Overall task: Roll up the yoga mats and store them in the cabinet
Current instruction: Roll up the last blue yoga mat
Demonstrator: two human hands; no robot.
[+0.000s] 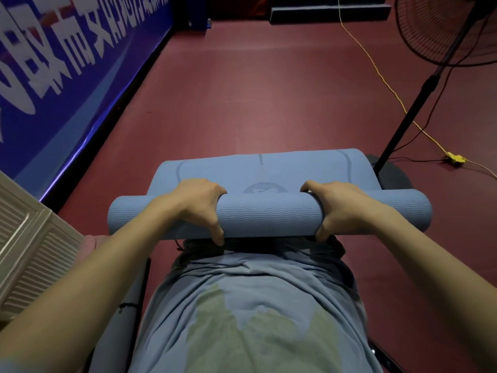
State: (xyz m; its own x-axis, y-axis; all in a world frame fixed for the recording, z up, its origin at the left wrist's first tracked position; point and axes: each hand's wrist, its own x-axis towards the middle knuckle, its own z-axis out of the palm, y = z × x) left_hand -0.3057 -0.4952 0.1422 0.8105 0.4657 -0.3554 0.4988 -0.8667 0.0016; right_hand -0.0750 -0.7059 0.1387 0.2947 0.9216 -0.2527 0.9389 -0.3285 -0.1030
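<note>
A blue yoga mat (269, 218) lies across the view in front of my waist, most of it wound into a thick roll with a ribbed outer face. A short flat tail of the mat still stretches away on the red floor. My left hand (199, 208) grips the roll left of its middle, fingers over the top and thumb underneath. My right hand (337, 210) grips it the same way right of the middle. A beige louvered cabinet (29, 254) stands at the lower left.
A blue banner wall (67, 76) runs along the left. A standing fan (430, 84) rises at the right, its dark base (390, 176) just behind the mat's right end. A yellow cable (376, 68) crosses the floor to a yellow plug block (455, 158).
</note>
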